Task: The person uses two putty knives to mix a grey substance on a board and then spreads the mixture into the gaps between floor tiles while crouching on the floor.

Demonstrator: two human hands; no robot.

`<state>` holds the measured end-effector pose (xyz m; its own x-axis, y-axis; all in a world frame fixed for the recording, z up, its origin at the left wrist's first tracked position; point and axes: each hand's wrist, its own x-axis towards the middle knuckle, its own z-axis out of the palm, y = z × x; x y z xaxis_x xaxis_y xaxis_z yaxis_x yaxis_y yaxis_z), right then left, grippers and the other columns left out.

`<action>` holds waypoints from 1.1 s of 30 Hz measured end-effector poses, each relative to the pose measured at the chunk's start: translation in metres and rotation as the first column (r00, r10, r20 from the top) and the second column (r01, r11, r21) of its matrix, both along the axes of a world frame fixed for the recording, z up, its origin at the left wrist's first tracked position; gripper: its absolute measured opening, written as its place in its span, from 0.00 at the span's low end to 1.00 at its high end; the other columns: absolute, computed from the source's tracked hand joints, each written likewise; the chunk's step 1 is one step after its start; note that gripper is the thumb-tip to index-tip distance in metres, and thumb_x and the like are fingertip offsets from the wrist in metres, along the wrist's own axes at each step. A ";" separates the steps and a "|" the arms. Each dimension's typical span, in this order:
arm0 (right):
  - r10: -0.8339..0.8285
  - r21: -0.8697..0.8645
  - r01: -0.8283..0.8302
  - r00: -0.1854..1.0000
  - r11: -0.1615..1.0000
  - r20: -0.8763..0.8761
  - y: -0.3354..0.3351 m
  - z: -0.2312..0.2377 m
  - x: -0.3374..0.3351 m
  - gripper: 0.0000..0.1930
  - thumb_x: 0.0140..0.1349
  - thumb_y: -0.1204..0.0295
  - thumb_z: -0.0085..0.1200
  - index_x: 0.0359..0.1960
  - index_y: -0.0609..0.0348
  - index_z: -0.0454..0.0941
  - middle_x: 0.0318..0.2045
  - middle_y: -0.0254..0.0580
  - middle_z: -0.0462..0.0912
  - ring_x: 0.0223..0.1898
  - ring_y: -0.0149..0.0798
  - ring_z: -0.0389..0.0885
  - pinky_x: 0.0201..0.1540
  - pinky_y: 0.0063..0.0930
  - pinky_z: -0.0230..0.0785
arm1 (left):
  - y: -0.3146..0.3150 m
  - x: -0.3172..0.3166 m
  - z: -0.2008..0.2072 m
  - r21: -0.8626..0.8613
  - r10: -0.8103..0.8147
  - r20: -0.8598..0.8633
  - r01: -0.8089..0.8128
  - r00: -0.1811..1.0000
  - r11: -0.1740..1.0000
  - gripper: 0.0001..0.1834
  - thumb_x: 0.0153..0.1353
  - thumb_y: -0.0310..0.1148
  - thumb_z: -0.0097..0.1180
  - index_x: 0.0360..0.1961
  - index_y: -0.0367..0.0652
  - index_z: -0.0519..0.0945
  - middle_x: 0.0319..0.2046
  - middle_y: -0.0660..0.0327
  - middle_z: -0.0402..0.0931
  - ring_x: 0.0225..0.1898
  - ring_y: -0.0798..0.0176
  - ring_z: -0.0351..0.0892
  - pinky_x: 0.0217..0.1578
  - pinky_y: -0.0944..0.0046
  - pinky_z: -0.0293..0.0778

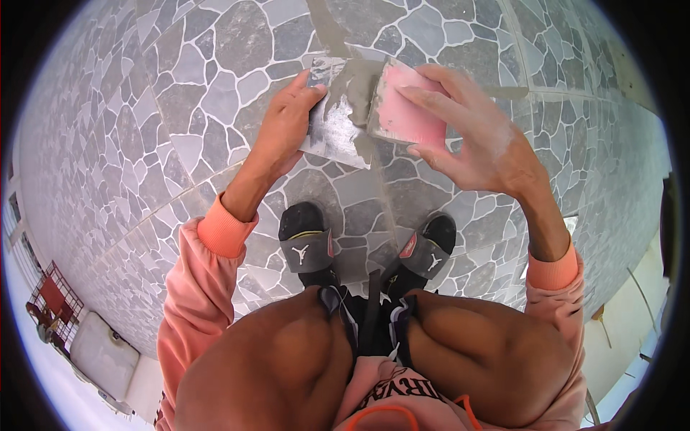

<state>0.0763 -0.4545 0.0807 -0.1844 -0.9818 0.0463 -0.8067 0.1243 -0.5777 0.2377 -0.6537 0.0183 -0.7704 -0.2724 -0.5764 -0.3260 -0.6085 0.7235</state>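
Note:
My left hand grips the left edge of a flat, silvery square plate, thumb on top. Wet grey grout is smeared over the plate's upper and right part. A pink, roughly square flat spreader is in my right hand, pinched between the fingers above and the thumb below. The spreader's left edge meets the grout at the plate's right side. Pale dust coats the back of my right hand. Both tools are held over the floor, in front of my feet.
Grey stone-patterned tiles cover the floor. A wet grout strip runs along a joint beyond the plate, and another smear lies to the right. My feet in dark slides are close below. A whitish box-like object stands at lower left.

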 end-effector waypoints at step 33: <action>-0.344 0.247 0.468 0.843 0.849 -0.413 -0.017 -0.127 0.075 0.27 0.53 0.52 0.62 0.39 0.68 0.75 0.41 0.63 0.70 0.44 0.58 0.72 0.41 0.43 0.73 | -0.034 0.012 -0.002 -0.081 0.159 0.029 -0.156 0.987 0.984 0.26 0.67 0.31 0.45 0.64 0.30 0.62 0.45 0.59 0.77 0.40 0.70 0.79 0.40 0.70 0.76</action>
